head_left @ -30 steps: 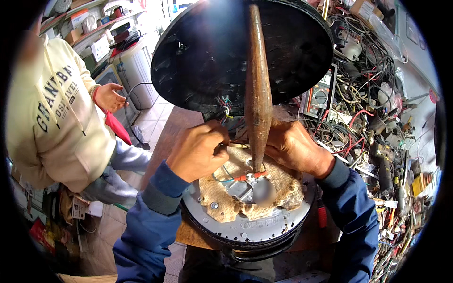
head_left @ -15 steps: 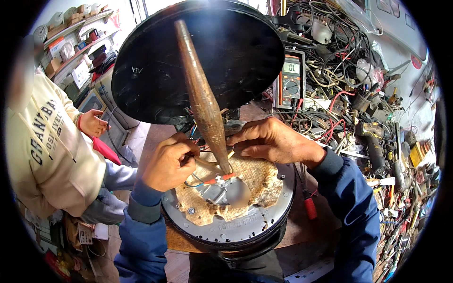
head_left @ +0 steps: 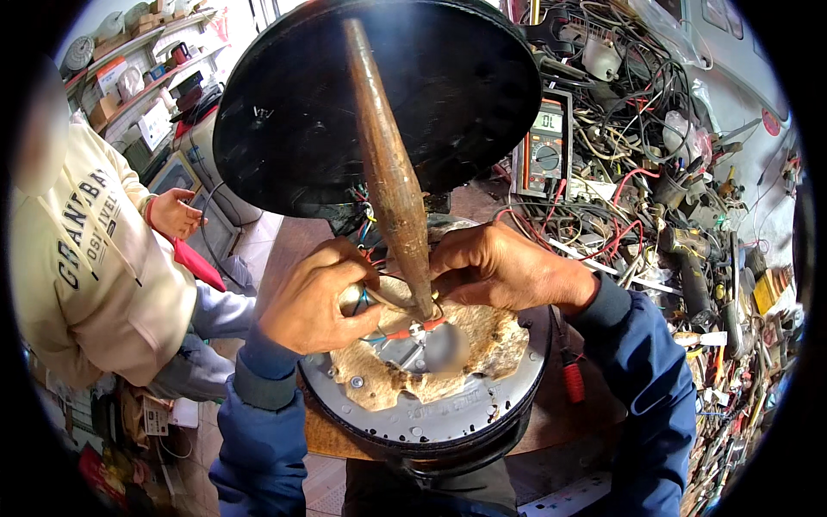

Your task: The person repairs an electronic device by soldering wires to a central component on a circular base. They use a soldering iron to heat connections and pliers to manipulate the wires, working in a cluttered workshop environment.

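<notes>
A grey round base (head_left: 448,409) carries a ragged fibrous tan pad (head_left: 491,353) with a metal fitting and red-sleeved wires (head_left: 401,332). A brown tapered rod (head_left: 388,155) rises from it in front of a raised black round lid (head_left: 276,103). My left hand (head_left: 314,297) is closed at the pad's upper left, fingertips among thin blue and beige wires; exactly what it grips is hidden. My right hand (head_left: 495,267) is bent beside the rod's lower end, thumb and fingers closed on something small that I cannot make out.
A multimeter (head_left: 543,146) and tangled cables (head_left: 629,129) fill the bench at the right, with a red-handled tool (head_left: 573,379) nearer me. Another person (head_left: 121,258) in a cream hoodie stands at the left, one hand (head_left: 177,215) half open. Shelves (head_left: 138,77) stand behind them.
The head view swung, shifting the scene left, then slightly back. My right fingers, more stretched out half a second ago, are now curled closer to the rod. My left hand stays among the wires.
</notes>
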Available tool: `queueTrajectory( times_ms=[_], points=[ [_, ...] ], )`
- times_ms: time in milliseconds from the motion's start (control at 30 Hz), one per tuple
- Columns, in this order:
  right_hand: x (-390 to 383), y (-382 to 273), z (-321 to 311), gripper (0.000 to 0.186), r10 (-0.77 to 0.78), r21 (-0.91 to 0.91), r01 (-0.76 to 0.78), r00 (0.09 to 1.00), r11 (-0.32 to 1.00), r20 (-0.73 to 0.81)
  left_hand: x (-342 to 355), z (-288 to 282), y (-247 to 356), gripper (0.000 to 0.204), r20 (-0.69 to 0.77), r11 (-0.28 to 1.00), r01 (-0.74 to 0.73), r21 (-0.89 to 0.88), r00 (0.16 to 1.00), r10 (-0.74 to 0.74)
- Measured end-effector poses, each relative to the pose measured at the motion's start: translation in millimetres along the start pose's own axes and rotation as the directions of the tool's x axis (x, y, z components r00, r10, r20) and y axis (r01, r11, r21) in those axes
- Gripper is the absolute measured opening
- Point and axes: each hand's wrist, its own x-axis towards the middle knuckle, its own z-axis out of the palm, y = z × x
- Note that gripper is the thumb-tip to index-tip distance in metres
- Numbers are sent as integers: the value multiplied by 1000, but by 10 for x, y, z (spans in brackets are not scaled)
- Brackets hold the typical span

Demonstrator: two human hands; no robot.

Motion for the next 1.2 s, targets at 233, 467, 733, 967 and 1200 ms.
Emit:
queueTrajectory(
  times_ms=[233,467,733,967,1200],
  points=[
    [28,27,81,19,-70,-235,44,992,971,-101,-24,3,-33,39,11,1000,4,16,1000,-4],
    [43,-95,148,23,31,-303,-66,992,951,-120,-45,-6,-127,41,62,999,44,23,997,-46],
    [113,-8,172,42,-121,-397,124,992,909,31,-23,-33,-139,35,98,997,63,-48,994,-58],
    [133,-40,98,26,-162,-214,143,984,966,-77,-24,-63,-105,25,108,993,122,2,987,-121],
    [161,15,90,39,-163,-272,152,986,950,-19,-1,-24,-231,19,29,992,87,-95,996,-85]
  ],
)
